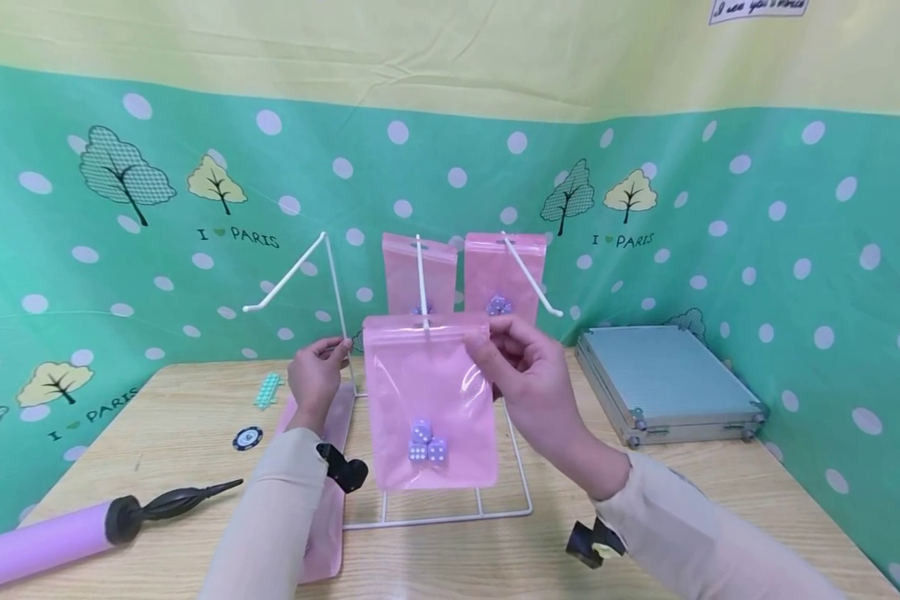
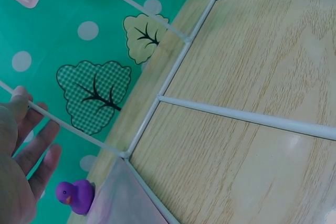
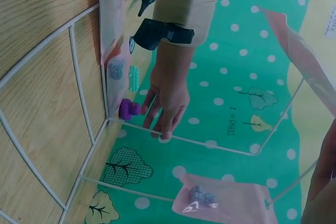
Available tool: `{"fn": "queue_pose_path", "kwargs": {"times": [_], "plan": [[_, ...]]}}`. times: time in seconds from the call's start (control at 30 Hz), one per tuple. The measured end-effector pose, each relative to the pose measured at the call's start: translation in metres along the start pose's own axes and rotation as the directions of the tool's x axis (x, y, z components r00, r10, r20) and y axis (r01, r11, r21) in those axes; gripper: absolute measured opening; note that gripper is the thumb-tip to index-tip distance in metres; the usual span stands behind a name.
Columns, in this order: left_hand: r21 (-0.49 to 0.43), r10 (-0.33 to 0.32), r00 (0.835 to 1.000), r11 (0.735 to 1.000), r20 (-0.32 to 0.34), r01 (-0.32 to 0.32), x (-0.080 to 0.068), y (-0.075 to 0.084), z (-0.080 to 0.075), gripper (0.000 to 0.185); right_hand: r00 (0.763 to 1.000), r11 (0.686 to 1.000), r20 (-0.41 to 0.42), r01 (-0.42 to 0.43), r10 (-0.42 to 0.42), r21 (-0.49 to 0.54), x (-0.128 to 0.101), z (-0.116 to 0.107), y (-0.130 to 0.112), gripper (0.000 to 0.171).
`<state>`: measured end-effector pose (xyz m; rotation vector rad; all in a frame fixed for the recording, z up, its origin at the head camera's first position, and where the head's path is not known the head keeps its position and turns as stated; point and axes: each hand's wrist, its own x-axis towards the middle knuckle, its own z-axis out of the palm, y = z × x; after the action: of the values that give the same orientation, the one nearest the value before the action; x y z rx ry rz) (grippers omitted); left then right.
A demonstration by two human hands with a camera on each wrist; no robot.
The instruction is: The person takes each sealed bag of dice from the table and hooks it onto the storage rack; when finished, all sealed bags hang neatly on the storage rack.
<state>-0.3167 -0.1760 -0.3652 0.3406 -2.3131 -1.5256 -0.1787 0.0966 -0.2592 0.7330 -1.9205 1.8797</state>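
A pink zip bag (image 1: pixel 432 392) with several purple dice (image 1: pixel 423 442) hangs upright in front of the white wire rack (image 1: pixel 450 522). My right hand (image 1: pixel 532 392) pinches its upper right edge. The tip of the middle hook (image 1: pixel 422 283) meets the bag's top; whether it passes through the hole I cannot tell. My left hand (image 1: pixel 318 379) grips the rack's left upright between thumb and fingers, also seen in the left wrist view. Behind, a pink bag (image 1: pixel 405 271) and another pink bag (image 1: pixel 506 267) hang on the rack. The left hook (image 1: pixel 285 273) bears no bag.
More pink bags (image 1: pixel 333 500) lie along the rack's left side. A purple rubber duck (image 2: pixel 76 196) sits by the rack's rear corner. Leftward are a green checkered piece (image 1: pixel 267 390), a poker chip (image 1: pixel 247 438) and a purple hand pump (image 1: pixel 52 537). A silver case (image 1: pixel 671 379) stands right.
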Motion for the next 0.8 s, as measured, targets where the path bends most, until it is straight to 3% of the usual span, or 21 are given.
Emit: {"fn": "queue_pose_path", "kwargs": {"times": [0.3,0.8], "plan": [[-0.001,0.016,1.000,1.000,-0.003,-0.016,-0.001,0.000,0.000,0.034,1.000,0.999,-0.001,-0.030,0.030,-0.011,0.003,0.003,0.008,0.010],[-0.004,0.029,1.000,1.000,-0.008,-0.029,0.001,-0.004,0.000,0.034,0.998,0.998,-0.069,0.005,-0.009,-0.059,0.019,0.010,0.031,0.013]]}}
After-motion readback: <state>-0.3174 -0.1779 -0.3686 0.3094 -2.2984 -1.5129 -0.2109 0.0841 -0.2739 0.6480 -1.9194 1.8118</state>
